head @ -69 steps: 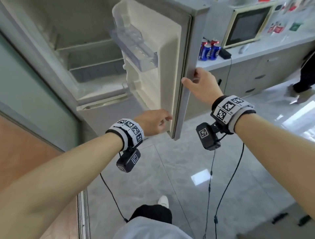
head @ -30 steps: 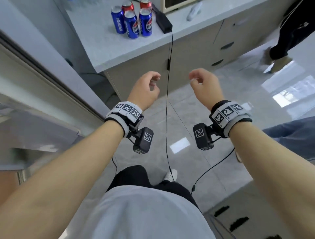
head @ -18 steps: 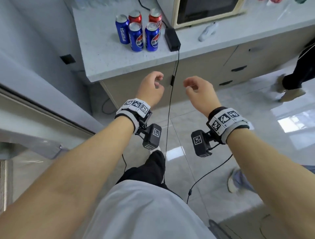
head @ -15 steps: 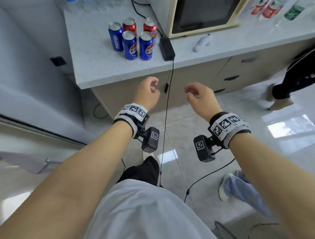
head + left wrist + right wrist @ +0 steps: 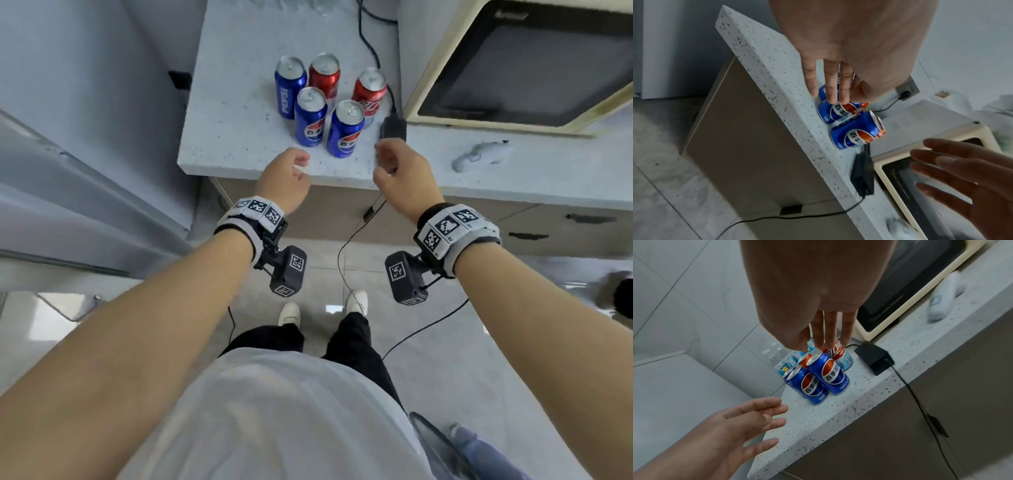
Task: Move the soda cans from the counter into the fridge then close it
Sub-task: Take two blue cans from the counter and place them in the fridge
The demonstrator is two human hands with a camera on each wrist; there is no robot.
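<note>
Five soda cans [image 5: 322, 102] upright in a tight cluster near the front left corner of the counter [image 5: 236, 133]: three blue, two red, the red pair toward the back. From the left wrist view only two blue cans shown clearly, the rest of the cluster masked by fingers [image 5: 831, 84] and by each other; brand print on the red cans too blurred to read. Fridge cut off at the left border of the head view, only a pale grey panel [image 5: 61, 212] visible, door position impossible to judge. Cream-framed microwave [image 5: 520, 65] cropped at the top right. Small white object [image 5: 479, 156] by the front edge smeared, identity unclear.

Left hand [image 5: 284, 178] empty, fingers loosely spread and slightly bent, hovering at the front edge just short of the nearest blue can [image 5: 310, 118], not touching. Right hand [image 5: 404, 178] likewise empty and relaxed with fingers apart, over the front edge just right of the front right blue can [image 5: 344, 130] and close to the black power adapter [image 5: 393, 127], contact with neither can nor adapter seen. Cans between and beyond the two hands
</note>
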